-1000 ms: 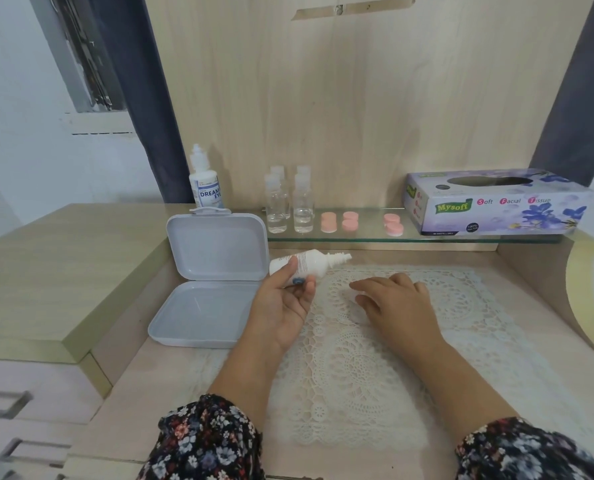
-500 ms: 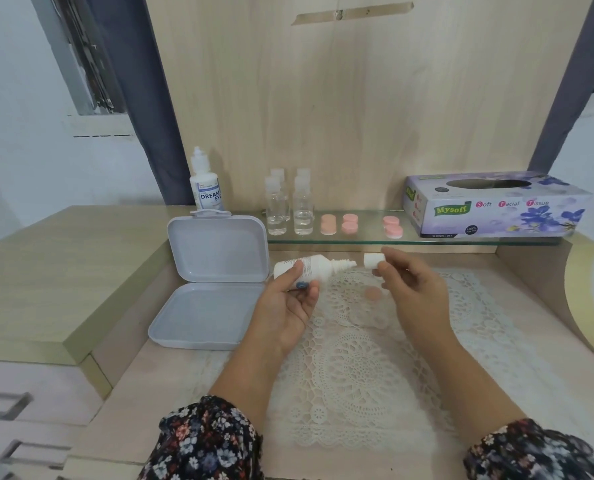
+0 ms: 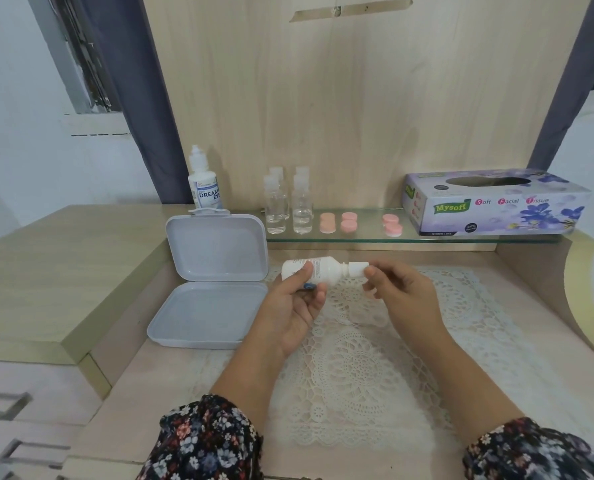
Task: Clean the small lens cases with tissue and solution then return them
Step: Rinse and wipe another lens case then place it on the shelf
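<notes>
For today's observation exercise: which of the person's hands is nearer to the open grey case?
Left. The left hand, holding the bottle, sits just right of the grey case; the right hand is farther right, at the cap.

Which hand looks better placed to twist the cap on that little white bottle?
The right hand: its fingers already pinch the cap, while the left hand holds the bottle sideways.

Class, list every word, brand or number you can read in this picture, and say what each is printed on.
"Mysoft" – front of the tissue box.
"Soft Facial Tissue" – same box front.
"100%" – small round badge on the box; the words below it are too small.
"DREAM EYE" – upright solution bottle; partly cut off.
Held white bottle: print too blurred to read.
</notes>
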`<action>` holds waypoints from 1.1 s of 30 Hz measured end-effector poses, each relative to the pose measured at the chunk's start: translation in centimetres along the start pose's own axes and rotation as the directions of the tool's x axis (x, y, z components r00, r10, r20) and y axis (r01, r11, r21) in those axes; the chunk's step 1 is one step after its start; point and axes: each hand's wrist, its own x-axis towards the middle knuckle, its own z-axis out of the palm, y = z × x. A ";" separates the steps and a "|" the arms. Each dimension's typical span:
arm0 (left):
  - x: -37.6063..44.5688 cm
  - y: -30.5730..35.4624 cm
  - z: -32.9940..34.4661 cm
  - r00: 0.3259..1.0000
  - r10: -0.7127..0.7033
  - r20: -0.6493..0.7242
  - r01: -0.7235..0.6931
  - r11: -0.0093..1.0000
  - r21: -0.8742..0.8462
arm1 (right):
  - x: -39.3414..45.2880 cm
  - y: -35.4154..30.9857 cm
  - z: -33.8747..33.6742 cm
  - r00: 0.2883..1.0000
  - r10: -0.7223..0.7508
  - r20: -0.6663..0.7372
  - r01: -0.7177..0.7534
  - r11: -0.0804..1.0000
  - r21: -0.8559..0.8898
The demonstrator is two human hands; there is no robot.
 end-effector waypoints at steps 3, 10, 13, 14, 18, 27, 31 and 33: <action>-0.1 0.0 0.1 1.000 -0.014 0.015 0.014 1.000 0.007 | 0.0 0.2 -0.2 0.999 0.018 -0.049 -0.023 0.995 -0.102; -0.1 0.0 0.1 1.000 -0.013 0.009 0.013 1.000 -0.008 | -0.4 -0.5 -0.1 1.000 -0.005 0.000 0.005 1.000 0.013; -0.1 0.0 0.1 1.000 -0.004 0.025 0.004 1.000 0.010 | -0.4 -0.4 0.0 0.998 -0.038 0.054 0.039 0.999 -0.029; -0.1 0.0 0.1 0.999 -0.002 0.032 0.002 1.000 0.015 | -0.4 -0.4 0.1 0.998 -0.040 0.052 0.042 0.998 -0.045; -0.1 0.0 0.1 0.999 0.006 0.040 -0.007 1.000 0.029 | -0.5 -0.5 0.1 0.999 -0.019 0.047 0.020 0.999 -0.026; -0.2 -0.1 0.1 0.999 0.000 0.040 -0.001 1.000 0.030 | -0.4 -0.4 0.2 0.999 0.034 0.028 -0.034 0.999 -0.015; -0.2 -0.1 0.1 0.999 -0.008 0.042 0.007 0.999 0.034 | -0.4 -0.4 0.2 0.999 0.053 0.010 -0.052 0.998 -0.031; -0.2 -0.1 0.1 0.999 -0.014 0.045 0.012 0.999 0.035 | -0.4 -0.4 0.2 0.998 0.055 -0.001 -0.055 0.998 -0.036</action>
